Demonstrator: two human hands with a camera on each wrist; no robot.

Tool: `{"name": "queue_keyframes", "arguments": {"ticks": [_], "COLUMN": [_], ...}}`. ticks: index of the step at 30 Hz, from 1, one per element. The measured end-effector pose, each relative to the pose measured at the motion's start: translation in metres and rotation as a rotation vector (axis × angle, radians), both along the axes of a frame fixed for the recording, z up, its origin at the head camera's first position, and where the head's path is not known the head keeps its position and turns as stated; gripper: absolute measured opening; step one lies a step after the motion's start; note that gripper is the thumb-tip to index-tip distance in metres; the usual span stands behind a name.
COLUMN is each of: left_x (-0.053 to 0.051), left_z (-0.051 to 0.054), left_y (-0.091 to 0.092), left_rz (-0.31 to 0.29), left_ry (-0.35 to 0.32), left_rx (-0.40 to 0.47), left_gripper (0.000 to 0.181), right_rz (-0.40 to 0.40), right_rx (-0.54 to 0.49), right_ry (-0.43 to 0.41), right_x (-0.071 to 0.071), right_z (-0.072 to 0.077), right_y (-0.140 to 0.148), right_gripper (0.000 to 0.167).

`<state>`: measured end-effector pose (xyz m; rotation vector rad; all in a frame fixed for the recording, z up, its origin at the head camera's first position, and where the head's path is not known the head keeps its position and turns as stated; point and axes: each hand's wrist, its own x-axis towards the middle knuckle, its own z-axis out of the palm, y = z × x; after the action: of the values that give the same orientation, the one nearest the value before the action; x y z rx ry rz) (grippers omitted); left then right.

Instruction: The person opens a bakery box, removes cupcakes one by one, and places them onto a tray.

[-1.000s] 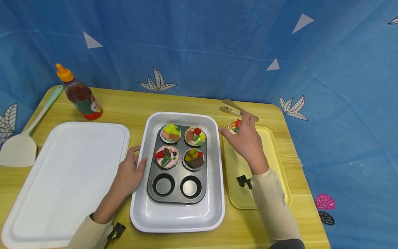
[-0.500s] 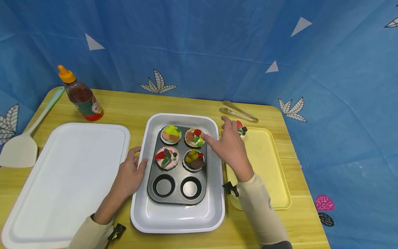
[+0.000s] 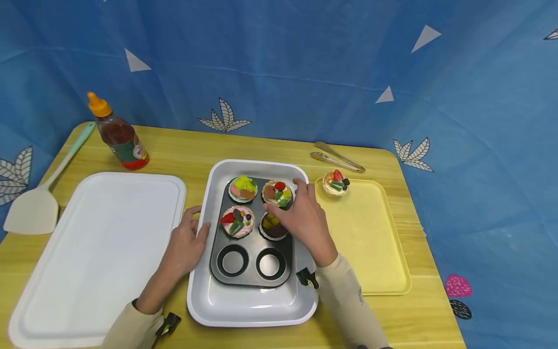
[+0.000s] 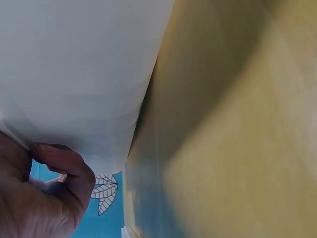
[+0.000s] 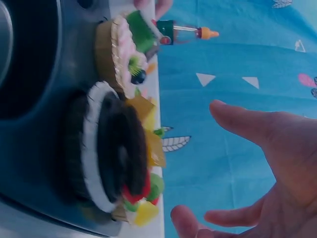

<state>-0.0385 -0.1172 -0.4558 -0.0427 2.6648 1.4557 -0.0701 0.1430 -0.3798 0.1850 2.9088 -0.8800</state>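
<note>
Your right hand (image 3: 302, 218) is nearer: fingers spread, clear of everything, over the tin (image 3: 252, 254). Seen from overhead, back-right tart (image 3: 277, 192) sits between thumb and fingertips. Left hand (image 3: 186, 245) grips the deep tray (image 3: 235, 304).

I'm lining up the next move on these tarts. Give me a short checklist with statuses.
1. Deep white tray steadied: left grip holds its rim. Ok.
2. Muffin tin inside that tray: ok.
3. Four tarts in cups: ok.
4. Right grip closed on a tart: not ok; fingers spread, nothing held.
5. Tarts loose in their cups: cannot tell.
6. Lone tart away from right grip, at yellow tray's far-left corner: ok.
</note>
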Motion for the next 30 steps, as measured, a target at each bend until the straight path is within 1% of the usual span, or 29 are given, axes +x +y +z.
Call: {"name": "queue_keyframes", "arguments": {"ticks": [7, 11, 19, 25, 30], "left_x": [0.000, 0.000, 0.000, 0.000, 0.001], "left_z": [0.000, 0.000, 0.000, 0.000, 0.001], "left_y": [0.002, 0.002, 0.002, 0.002, 0.002], "left_rz": [-0.001, 0.002, 0.006, 0.009, 0.009], "left_ry": [0.012, 0.015, 0.017, 0.005, 0.004], "left_rx": [0.004, 0.003, 0.004, 0.011, 0.000], "left_gripper": [0.044, 0.043, 0.043, 0.044, 0.045], "right_rz": [0.011, 0.014, 0.030, 0.037, 0.058], "right_rx": [0.023, 0.049, 0.081, 0.069, 0.074], "right_ry": [-0.026, -0.046, -0.081, -0.109, -0.137], "right_x": [0.008, 0.012, 0.016, 0.017, 0.017], "right_z": [-0.015, -0.020, -0.027, -0.031, -0.034], "right_y": [-0.007, -0.011, -0.012, -0.010, -0.009], "right_gripper": [0.100, 0.101, 0.092, 0.096, 0.104]}}
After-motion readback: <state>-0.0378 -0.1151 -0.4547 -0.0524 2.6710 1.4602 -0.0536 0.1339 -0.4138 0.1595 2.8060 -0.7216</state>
